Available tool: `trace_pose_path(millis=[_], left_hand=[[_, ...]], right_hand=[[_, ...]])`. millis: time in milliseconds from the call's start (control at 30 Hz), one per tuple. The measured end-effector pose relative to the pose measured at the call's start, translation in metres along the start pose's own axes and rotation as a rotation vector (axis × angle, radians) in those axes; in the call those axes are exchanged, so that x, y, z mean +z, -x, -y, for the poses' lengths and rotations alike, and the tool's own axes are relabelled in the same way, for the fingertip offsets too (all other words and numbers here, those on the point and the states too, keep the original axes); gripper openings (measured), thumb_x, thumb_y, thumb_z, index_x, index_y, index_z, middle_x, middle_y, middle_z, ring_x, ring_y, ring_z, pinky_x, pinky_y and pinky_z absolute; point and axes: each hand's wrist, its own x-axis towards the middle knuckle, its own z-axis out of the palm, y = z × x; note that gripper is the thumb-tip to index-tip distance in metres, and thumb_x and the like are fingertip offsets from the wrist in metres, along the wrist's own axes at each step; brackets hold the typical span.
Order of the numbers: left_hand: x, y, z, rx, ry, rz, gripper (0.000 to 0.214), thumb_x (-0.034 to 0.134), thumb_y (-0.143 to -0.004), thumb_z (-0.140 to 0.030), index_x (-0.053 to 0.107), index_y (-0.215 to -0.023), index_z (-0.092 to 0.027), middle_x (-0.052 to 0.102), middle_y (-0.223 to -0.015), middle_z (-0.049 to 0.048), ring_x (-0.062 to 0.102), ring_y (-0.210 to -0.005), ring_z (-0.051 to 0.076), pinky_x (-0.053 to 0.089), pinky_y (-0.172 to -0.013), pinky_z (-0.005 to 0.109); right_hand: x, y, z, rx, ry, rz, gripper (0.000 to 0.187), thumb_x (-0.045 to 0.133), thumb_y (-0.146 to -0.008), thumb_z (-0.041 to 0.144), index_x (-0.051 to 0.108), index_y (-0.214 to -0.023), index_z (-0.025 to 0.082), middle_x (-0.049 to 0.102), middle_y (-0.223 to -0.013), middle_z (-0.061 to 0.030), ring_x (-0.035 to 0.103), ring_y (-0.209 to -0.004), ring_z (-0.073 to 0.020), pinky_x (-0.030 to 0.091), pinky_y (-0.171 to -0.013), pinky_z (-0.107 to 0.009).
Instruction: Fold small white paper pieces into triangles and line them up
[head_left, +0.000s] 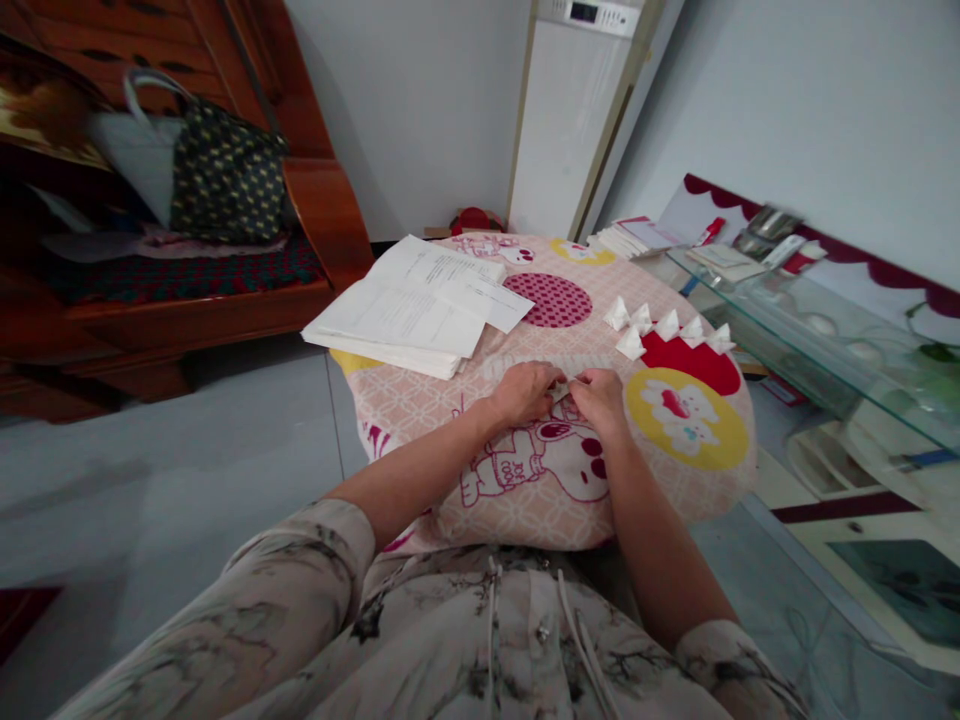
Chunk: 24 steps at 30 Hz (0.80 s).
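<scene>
My left hand (529, 393) and my right hand (602, 400) meet over the near middle of the cloth-covered round table (420, 420). A small piece of white paper (561, 390) shows between them, pinched by the fingers of both hands. Its exact shape is mostly hidden behind the fingers. Just beyond the hands runs a pale row (551, 364) of small whitish shapes; whether these are paper pieces or cloth print, I cannot tell. To the right stand several white folded paper points (667, 326). At the left lies a stack of printed sheets (405, 310) with a smaller slip on top.
A glass shelf unit (825, 320) holding small items adjoins the table's right side. Another paper stack (634, 236) sits at the back right edge. To the left is a wooden bench (322, 230) with a dark patterned bag (225, 170). A tall white appliance (566, 120) stands behind.
</scene>
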Motion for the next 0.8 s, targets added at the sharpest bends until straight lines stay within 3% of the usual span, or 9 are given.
trace_pose_path(millis=[200,467,600,800], left_hand=[[-0.002,-0.005,0.006,0.012,0.013,0.009,0.042,0.059,-0.08,-0.013,0.073,-0.12,-0.017,0.075,-0.111,0.0086,0.069,-0.107,0.025,0.054,-0.092,0.033],[-0.006,-0.003,0.007,0.018,0.069,-0.001,0.035,0.059,-0.079,-0.011,0.078,-0.108,-0.018,0.076,-0.101,0.0073,0.069,-0.098,0.023,0.054,-0.088,0.031],[-0.005,-0.004,0.01,0.007,0.139,-0.041,0.033,0.058,-0.077,-0.007,0.079,-0.1,-0.017,0.075,-0.095,0.0067,0.069,-0.092,0.021,0.054,-0.088,0.031],[-0.007,-0.004,0.024,-0.013,0.259,-0.219,0.036,0.062,-0.072,-0.005,0.077,-0.101,-0.018,0.072,-0.111,0.0071,0.066,-0.106,0.02,0.053,-0.099,0.035]], right_hand=[[-0.008,-0.002,0.011,-0.078,0.369,0.002,0.028,0.058,-0.086,0.029,0.078,-0.085,0.01,0.077,-0.088,-0.019,0.071,-0.083,-0.0239,0.043,-0.067,-0.027],[-0.016,-0.01,0.015,-0.204,0.54,0.125,0.023,0.056,-0.084,0.018,0.079,-0.086,0.012,0.076,-0.089,-0.0157,0.067,-0.084,-0.0217,0.039,-0.067,-0.028],[-0.017,-0.019,0.011,-0.251,0.513,0.185,0.021,0.058,-0.082,0.018,0.077,-0.075,0.012,0.073,-0.075,-0.0113,0.063,-0.072,-0.0184,0.037,-0.062,-0.027],[-0.014,-0.016,0.006,-0.189,0.382,0.138,0.027,0.055,-0.084,0.024,0.075,-0.07,0.012,0.066,-0.063,-0.0067,0.056,-0.061,-0.0156,0.033,-0.057,-0.027]])
